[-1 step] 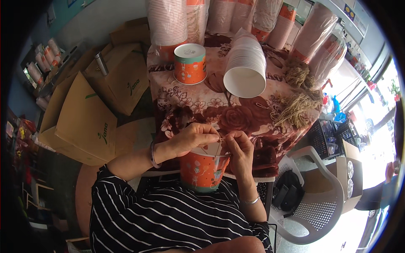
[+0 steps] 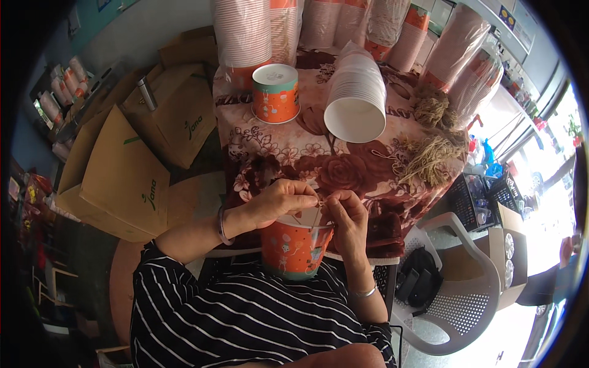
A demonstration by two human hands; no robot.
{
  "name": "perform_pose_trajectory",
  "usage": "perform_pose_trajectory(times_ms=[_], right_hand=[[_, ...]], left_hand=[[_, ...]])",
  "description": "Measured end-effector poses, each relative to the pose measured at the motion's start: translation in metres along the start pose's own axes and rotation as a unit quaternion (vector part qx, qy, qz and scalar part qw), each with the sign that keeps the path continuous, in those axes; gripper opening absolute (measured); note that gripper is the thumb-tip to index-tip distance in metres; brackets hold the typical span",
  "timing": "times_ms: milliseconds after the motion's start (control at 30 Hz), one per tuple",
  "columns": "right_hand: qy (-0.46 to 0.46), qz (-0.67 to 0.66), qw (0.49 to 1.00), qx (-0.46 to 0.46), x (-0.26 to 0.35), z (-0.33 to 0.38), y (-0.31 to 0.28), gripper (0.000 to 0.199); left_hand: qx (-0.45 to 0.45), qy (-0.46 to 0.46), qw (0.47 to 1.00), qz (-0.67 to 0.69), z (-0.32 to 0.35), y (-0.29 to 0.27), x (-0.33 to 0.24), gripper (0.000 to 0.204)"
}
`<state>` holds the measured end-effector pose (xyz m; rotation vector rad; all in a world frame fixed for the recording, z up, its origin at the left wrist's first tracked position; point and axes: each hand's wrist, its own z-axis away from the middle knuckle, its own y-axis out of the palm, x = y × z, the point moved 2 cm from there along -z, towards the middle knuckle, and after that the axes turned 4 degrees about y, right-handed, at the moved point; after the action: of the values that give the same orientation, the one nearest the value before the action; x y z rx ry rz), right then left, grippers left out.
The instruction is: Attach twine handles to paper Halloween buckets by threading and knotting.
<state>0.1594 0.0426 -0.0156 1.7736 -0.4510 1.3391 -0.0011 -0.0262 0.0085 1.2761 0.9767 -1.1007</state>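
An orange paper bucket [image 2: 293, 250] with a green base and small printed figures stands upright at my lap, its white rim up. Above that rim, my left hand [image 2: 287, 201] pinches a thin tan string [image 2: 317, 214] between thumb and fingertips. My right hand [image 2: 348, 216] is closed on the same string just beside it, the two sets of fingertips almost touching. The string hangs down toward the bucket's rim; any knot in it is too small to make out. My hands partly cover the bucket's opening.
On the flowered tablecloth [image 2: 270, 165] stand an upside-down orange bucket [image 2: 276, 101], a lying stack of white buckets [image 2: 356, 113] and bundles of tan string [image 2: 432, 158]. Wrapped bucket stacks [image 2: 244, 37] line the back. Cardboard boxes [image 2: 116, 184] fill the left; a plastic chair [image 2: 457, 294] stands right.
My hands, the string and the bucket keep practically the same place. At the far right edge, a partly visible reddish and blue shape has shifted slightly.
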Motion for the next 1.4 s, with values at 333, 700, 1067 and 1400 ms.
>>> perform_pose_trajectory(times_ms=[333,700,1067,1400], right_hand=[[-0.002,0.007,1.000,0.002,0.001,0.000,-0.003,0.008],[0.012,-0.014,1.000,0.007,0.002,0.001,0.000,0.002],[0.000,-0.018,1.000,0.012,-0.003,-0.002,-0.005,0.009],[0.037,-0.090,0.995,-0.034,-0.003,-0.006,0.001,0.009]], left_hand=[[0.004,-0.008,1.000,0.000,-0.001,0.000,0.002,0.019],[0.006,0.018,0.999,-0.046,0.000,0.002,0.001,0.017],[0.035,0.078,0.989,-0.122,0.001,0.008,0.000,0.016],[0.027,0.143,0.973,-0.178,0.003,0.007,-0.003,0.015]])
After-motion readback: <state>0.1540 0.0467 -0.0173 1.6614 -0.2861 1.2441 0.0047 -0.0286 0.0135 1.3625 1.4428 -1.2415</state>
